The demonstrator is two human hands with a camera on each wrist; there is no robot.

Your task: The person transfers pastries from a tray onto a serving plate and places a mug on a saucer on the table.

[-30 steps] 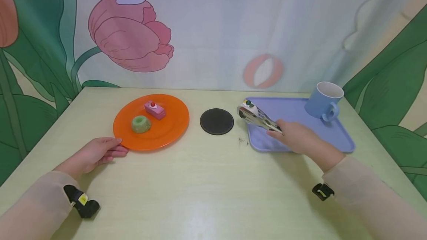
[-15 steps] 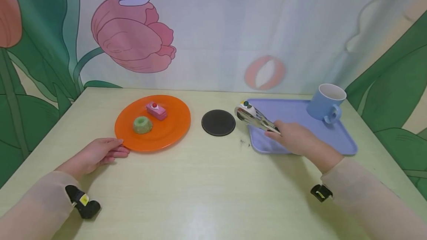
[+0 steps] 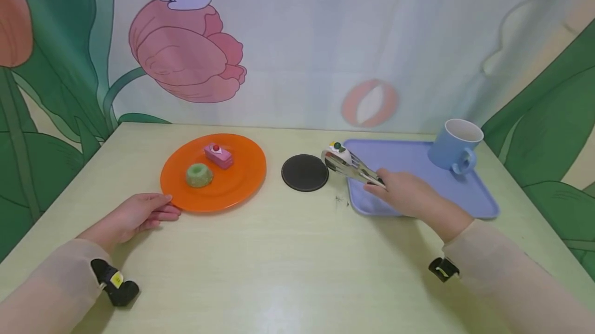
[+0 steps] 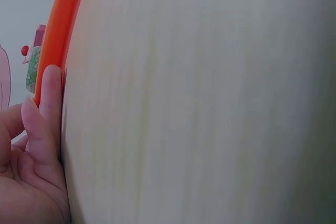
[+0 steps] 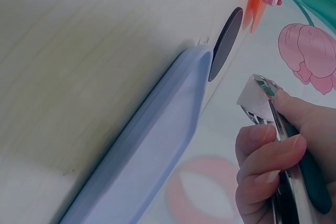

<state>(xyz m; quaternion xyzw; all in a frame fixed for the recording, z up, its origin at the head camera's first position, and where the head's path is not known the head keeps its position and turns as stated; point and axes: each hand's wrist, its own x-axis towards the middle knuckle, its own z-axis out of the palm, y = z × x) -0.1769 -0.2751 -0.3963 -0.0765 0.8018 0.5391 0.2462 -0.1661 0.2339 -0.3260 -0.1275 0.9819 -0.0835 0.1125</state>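
In the head view, the right hand [image 3: 409, 193] grips the shiny metal tongs [image 3: 358, 173], whose tips are clamped on the small white cake-like piece [image 3: 341, 154], in the air near the flat round black disc [image 3: 304, 174] and the lilac rectangular plastic tray [image 3: 395, 154]. The left hand [image 3: 137, 216] pinches the rim of the round orange plate [image 3: 237, 187].

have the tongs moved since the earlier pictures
Yes: in the head view, the metal tongs have moved left, toward the black coaster, judged against the lavender tray.
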